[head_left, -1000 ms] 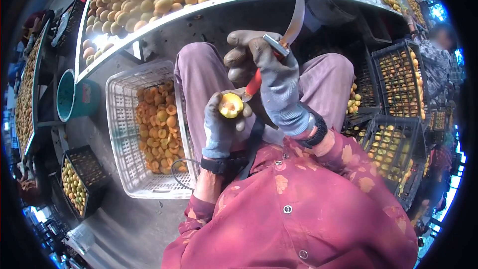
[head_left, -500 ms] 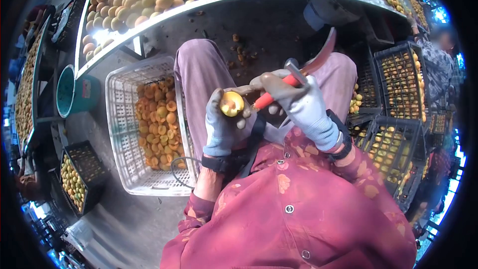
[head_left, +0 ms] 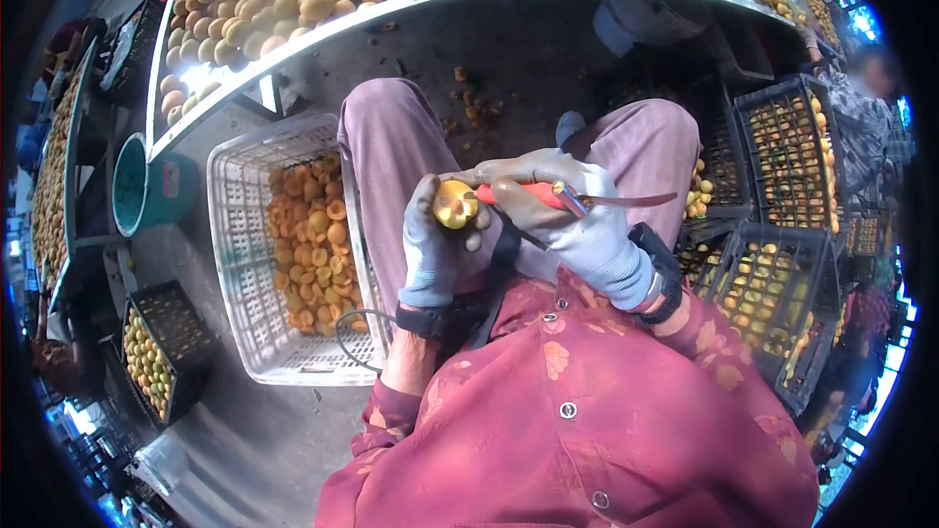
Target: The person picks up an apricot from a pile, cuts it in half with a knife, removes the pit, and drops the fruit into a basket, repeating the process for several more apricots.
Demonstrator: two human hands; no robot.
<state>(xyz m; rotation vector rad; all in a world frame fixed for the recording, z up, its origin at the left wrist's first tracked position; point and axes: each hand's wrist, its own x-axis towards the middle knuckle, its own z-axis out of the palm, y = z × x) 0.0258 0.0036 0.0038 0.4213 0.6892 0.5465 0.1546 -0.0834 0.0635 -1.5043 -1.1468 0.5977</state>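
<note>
Table (head_left: 421,2) runs beyond the crate (head_left: 227,235) and is heaped with whole fruit. The crate sits on the floor just left of your knee, part full of cut pieces (head_left: 308,244). Bucket (head_left: 171,191) is just left of the crate. Black crates (head_left: 773,93) are well right of it, past your other knee.

Your left hand (head_left: 435,244), in a grey glove, is just right of the crate, over your lap. Its fingers curl tight round the fruit (head_left: 453,203).

Your right hand (head_left: 577,220) is further right of the crate and touches the left. Its fist is closed on the knife (head_left: 626,200). The red end lies against the fruit, and the blade sticks out the far side of the fist, away from the crate, over your thigh.

Risks, my call:
- The bare blade hangs close to your trouser leg, so a wrist jerk could nick cloth or leg.
- The fruit sits up at the fingertips. Push too hard with the red end and it could pop out and land on the floor beside the crate, not in it.

Fruit: small and round, pale yellow face up with an orange rim. It looks cut open. Pit or none, cannot tell.
</note>
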